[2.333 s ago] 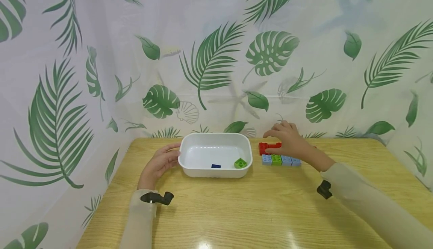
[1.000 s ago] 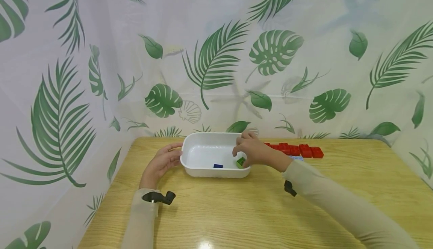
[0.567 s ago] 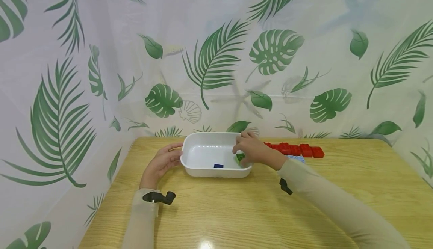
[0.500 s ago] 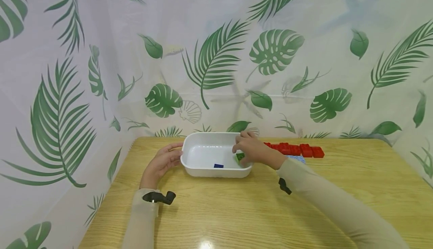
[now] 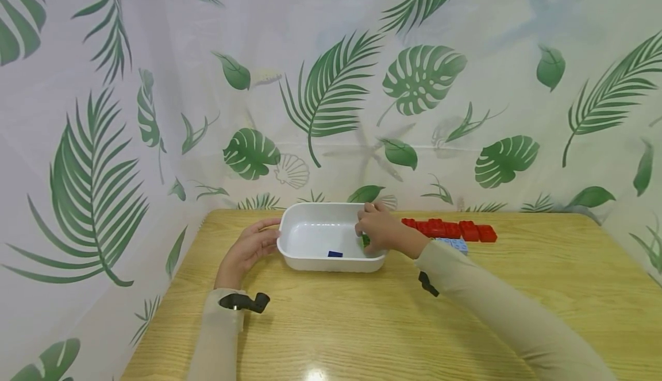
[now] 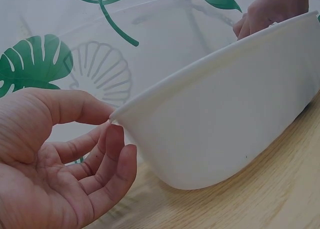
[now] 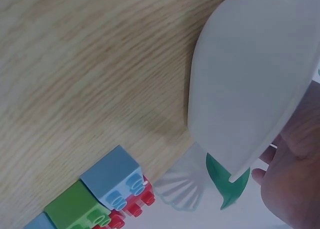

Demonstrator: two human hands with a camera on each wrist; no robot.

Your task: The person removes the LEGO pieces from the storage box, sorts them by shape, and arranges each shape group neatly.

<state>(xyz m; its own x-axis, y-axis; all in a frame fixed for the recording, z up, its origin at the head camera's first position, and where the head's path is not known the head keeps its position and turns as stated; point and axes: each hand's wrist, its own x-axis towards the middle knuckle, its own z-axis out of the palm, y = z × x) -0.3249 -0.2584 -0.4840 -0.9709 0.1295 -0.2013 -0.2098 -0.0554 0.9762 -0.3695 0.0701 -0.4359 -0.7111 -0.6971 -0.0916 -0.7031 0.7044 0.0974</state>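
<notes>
A white oblong plastic tub (image 5: 331, 264) stands on the wooden table. My left hand (image 5: 253, 249) pinches its left end; in the left wrist view, fingertips meet at the tub's rim (image 6: 165, 86). Inside the tub's right end, my right hand (image 5: 381, 230) grips a green toy brick (image 5: 365, 240), mostly hidden by the fingers. In the right wrist view the tub's wall (image 7: 245, 84) hides the fingers' work. A dark blue brick (image 5: 335, 254) lies on the tub's floor near the front.
Right of the tub lies a row of red bricks (image 5: 452, 230) along the back. Light blue bricks (image 5: 458, 245) sit in front of it, with a green brick (image 7: 75, 206) among them in the right wrist view. Behind the table hangs a leaf-patterned curtain (image 5: 331, 82).
My right hand has moved left from over the brick rows into the tub, and its fingers have closed on the green brick there. The left hand stays at the rim.
</notes>
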